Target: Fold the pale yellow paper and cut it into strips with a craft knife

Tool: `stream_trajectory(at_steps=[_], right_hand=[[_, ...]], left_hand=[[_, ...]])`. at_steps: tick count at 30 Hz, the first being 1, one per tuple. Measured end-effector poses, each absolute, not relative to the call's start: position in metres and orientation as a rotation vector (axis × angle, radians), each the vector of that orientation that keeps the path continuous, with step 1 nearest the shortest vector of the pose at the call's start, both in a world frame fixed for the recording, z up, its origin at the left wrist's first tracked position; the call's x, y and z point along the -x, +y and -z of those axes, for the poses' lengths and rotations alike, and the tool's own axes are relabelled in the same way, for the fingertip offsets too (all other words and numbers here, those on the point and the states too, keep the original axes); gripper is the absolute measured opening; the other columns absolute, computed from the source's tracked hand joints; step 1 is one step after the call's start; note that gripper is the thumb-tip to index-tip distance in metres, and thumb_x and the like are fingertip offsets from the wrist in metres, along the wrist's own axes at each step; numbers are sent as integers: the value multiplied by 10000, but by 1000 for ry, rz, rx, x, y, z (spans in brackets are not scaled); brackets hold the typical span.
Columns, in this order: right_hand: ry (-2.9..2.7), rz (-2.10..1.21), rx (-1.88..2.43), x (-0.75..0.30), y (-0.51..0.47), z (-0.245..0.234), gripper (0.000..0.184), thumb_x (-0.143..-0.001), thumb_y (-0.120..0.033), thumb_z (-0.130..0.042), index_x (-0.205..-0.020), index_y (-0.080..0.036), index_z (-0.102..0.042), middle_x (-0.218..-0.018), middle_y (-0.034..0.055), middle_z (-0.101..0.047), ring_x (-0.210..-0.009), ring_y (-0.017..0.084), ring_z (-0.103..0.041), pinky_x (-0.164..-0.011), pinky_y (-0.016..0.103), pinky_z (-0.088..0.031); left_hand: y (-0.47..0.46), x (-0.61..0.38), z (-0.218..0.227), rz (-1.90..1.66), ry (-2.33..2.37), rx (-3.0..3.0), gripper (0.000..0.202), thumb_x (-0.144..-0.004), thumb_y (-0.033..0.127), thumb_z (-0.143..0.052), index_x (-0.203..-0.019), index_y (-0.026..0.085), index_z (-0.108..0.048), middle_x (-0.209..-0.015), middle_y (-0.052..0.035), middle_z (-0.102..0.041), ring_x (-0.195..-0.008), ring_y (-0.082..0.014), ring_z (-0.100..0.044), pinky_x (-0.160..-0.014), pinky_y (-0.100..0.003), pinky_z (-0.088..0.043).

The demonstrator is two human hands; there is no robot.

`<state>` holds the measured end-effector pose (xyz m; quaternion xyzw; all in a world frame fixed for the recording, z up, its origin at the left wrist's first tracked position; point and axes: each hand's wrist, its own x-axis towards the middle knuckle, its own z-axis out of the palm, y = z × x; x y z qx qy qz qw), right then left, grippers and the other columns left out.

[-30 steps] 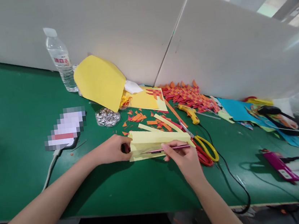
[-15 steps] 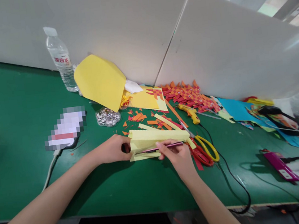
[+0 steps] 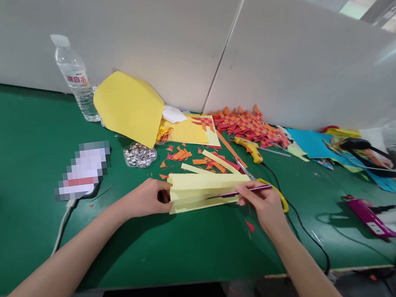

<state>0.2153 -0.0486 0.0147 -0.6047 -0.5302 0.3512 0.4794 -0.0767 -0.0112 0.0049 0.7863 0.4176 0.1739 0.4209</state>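
A folded pale yellow paper (image 3: 203, 189) lies on the green table (image 3: 22, 155) in front of me. My left hand (image 3: 147, 198) is closed on the paper's left end and pins it down. My right hand (image 3: 264, 202) is pinched on a thin pink-and-dark pencil-like tool (image 3: 241, 192), held flat with its tip lying across the paper's right part. Yellow-handled scissors (image 3: 273, 191) lie just behind that hand, partly hidden by it.
Orange and red paper scraps (image 3: 184, 154), a dish of googly eyes (image 3: 140, 154), a curled yellow sheet (image 3: 128, 106), a water bottle (image 3: 74, 78), a blurred phone (image 3: 80, 171), woven paper fish (image 3: 249, 125), a yellow glue gun (image 3: 249, 148), a magenta device (image 3: 367, 217) with cables.
My right hand has drawn the tool to the right along the paper, after sliding left half a second ago. The left hand has stayed on the paper's end.
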Motion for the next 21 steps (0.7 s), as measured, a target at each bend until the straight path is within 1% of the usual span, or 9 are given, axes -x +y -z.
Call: stream_trajectory(at_steps=[4, 8, 15, 18, 21], right_hand=[[-1230, -847, 1468, -223, -52, -16, 233, -649, -362, -764, -653, -161, -646, -480, -15, -575, -439, 124, -533, -485, 250, -435], [-1241, -873, 1378, -210, -58, -18, 196, -717, -337, -721, -660, -166, -646, -497, -17, -573, -459, 118, -531, -499, 245, -432], [-1273, -1011, 1375, -159, -60, -14, 216, -731, -368, -702, -668, -167, -651, -468, -18, -575, -455, 128, -560, -494, 240, -450], [-1290, -1052, 1393, -147, -58, -13, 236, -725, -388, -702, -684, -160, -658, -463, -13, -578, -455, 132, -569, -482, 236, -449], [-1303, -1059, 1410, -142, -58, -11, 253, -726, -405, -698, -695, -157, -656, -464, -8, -581, -462, 134, -567, -471, 233, -439]], left_hand=[[-11, 76, -6, -442, 1043, -1967, 119, -678, 235, -557, -597, 163, -507, -555, 47, -520, -497, -73, -438, -476, -181, -335], [-11, 76, -6, -438, 1027, -1959, 94, -674, 221, -554, -610, 161, -521, -559, 47, -520, -503, -74, -438, -478, -179, -337], [-11, 76, -6, -418, 1031, -1966, 83, -683, 223, -547, -676, 152, -589, -591, 40, -540, -526, -80, -449, -487, -181, -335], [-11, 77, -5, -415, 1021, -1964, 88, -682, 220, -547, -687, 151, -601, -592, 40, -544, -523, -79, -452, -485, -179, -331], [-10, 77, -4, -406, 1029, -1966, 117, -670, 210, -552, -735, 152, -630, -603, 39, -552, -528, -81, -459, -481, -178, -330]])
